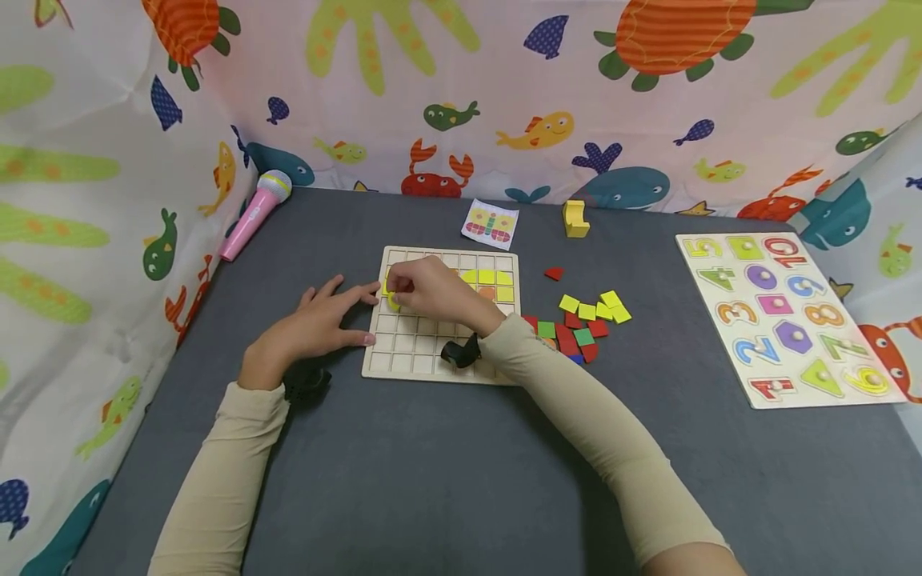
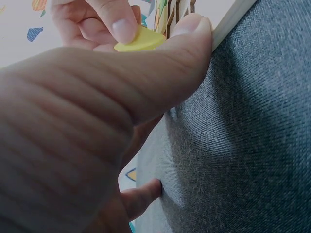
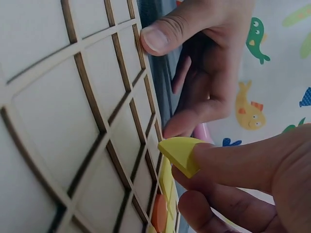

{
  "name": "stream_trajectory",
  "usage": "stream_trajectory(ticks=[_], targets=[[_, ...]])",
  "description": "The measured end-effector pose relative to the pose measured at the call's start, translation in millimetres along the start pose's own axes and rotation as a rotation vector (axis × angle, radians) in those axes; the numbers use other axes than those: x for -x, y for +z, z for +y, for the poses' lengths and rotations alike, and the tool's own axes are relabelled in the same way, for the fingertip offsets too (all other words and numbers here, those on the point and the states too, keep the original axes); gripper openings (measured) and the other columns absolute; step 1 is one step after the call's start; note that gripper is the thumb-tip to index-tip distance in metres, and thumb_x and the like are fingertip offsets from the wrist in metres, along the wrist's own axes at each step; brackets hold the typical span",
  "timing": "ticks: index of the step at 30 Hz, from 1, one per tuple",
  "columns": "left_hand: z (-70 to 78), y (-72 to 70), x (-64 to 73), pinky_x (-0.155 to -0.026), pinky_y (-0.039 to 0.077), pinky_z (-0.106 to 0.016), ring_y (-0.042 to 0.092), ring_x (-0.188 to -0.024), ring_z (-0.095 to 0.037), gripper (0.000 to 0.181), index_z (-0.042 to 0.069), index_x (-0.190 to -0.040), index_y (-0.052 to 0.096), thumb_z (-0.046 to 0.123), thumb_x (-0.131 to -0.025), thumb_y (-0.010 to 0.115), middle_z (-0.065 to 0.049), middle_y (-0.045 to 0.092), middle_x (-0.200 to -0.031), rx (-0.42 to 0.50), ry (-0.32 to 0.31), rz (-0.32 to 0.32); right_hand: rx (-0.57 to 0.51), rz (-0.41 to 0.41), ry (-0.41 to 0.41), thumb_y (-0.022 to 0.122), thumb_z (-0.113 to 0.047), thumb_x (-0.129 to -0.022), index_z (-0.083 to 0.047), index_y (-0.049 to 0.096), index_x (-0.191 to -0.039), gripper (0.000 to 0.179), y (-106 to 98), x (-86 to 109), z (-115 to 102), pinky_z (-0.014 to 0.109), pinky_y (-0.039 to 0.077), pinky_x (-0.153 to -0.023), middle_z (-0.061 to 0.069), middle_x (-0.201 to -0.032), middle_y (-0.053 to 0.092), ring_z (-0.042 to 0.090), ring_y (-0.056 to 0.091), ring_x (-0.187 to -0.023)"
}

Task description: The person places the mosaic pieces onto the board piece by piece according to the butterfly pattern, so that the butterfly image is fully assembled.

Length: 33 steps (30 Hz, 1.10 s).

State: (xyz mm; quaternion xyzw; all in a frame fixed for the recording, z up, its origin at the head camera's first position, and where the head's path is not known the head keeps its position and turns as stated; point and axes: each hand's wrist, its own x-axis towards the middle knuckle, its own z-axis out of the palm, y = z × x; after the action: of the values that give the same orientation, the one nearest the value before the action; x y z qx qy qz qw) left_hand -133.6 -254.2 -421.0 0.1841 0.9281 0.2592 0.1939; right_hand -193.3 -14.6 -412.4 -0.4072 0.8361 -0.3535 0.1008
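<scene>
Between thumb and index finger my right hand (image 1: 445, 292) pinches a small yellow tile with one rounded edge (image 3: 179, 151), held over the left side of the wooden grid board (image 1: 403, 365). My left hand (image 1: 317, 322) is spread at the board's left edge, thumb and index fingertip against the rim. Yellow square tiles (image 1: 486, 277) and an orange tile (image 1: 487, 294) lie in cells on the board's right side. More yellow shows beneath the right fingers, partly hidden by them.
Right of the board lie loose yellow tiles (image 1: 610, 299) and red tiles (image 1: 567, 339), among green ones. A pattern card (image 1: 491, 224) and yellow block (image 1: 575, 219) are behind. A pink microphone (image 1: 256, 214) lies at left, a number puzzle (image 1: 735, 344) at right.
</scene>
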Motion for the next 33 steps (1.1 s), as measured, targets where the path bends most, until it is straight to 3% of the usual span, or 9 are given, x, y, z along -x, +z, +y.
stream_trajectory(ticks=[12,21,28,33], targets=[[2.9,-0.5,-0.4,-0.119,-0.003,-0.078,0.001,-0.160,-0.053,0.080,0.015,-0.166,0.039,0.035,-0.100,0.079,-0.017,0.040,-0.168,-0.008,-0.008,-0.005,0.084,-0.039,-0.031,0.069,0.004,-0.099,-0.002,0.076,-0.096,0.010,3.0,-8.0,0.6,0.028,0.045,-0.077,0.004,-0.083,0.067,0.017,0.058,-0.078],[-3.4,2.7,-1.0,-0.118,-0.003,-0.079,0.003,-0.159,-0.055,0.079,0.017,-0.162,0.044,0.040,-0.096,0.082,-0.019,0.042,-0.166,0.031,0.034,0.022,0.178,-0.032,-0.066,0.069,0.003,-0.099,-0.001,0.080,-0.101,0.013,8.7,-10.6,0.7,0.036,0.044,-0.101,0.008,-0.087,0.069,0.023,0.061,-0.086],[2.3,0.8,-1.7,-0.119,-0.004,-0.078,0.001,-0.160,-0.053,0.080,0.016,-0.164,0.041,0.036,-0.098,0.081,-0.018,0.038,-0.169,0.007,-0.007,0.003,0.235,-0.049,-0.045,0.066,0.005,-0.099,-0.002,0.081,-0.104,0.017,9.9,-8.6,-0.6,0.036,0.047,-0.096,0.010,-0.101,0.072,0.025,0.060,-0.097],[3.2,0.2,-1.5,-0.119,-0.005,-0.078,0.000,-0.160,-0.052,0.082,0.015,-0.167,0.037,0.034,-0.100,0.080,-0.017,0.037,-0.170,-0.009,-0.022,-0.011,0.278,-0.054,-0.035,0.066,0.003,-0.100,-0.004,0.080,-0.103,0.015,11.1,-7.8,-1.6,0.035,0.047,-0.091,0.010,-0.100,0.072,0.025,0.057,-0.097]])
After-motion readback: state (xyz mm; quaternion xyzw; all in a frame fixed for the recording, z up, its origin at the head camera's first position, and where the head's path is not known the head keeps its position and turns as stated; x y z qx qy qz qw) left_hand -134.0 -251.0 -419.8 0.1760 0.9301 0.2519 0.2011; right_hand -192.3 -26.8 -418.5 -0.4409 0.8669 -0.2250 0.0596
